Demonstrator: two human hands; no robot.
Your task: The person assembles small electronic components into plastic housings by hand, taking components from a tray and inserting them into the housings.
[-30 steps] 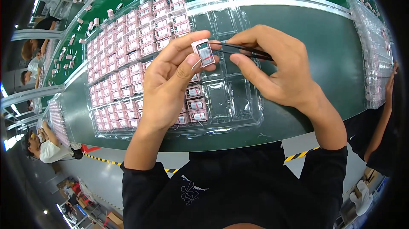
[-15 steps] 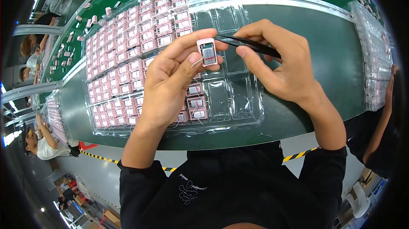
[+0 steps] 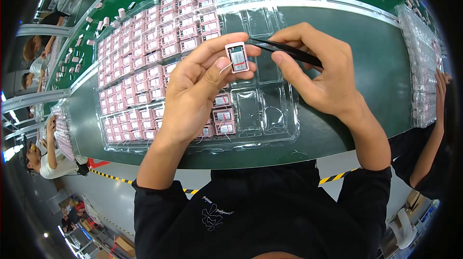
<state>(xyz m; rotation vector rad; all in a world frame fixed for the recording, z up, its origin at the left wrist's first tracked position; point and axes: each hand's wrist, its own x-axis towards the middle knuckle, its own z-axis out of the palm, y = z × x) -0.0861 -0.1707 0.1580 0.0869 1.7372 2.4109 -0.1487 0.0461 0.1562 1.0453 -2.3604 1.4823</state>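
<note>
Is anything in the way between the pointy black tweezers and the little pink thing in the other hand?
Nothing visible. The black tweezers in the right hand point straight at the small pink-framed rectangular part pinched in the left hand, with only open air between tip and part.

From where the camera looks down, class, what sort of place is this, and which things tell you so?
Most likely a factory assembly line: a long green conveyor belt, clear plastic trays filled with rows of small pink parts, and other workers at the same belt.
</note>
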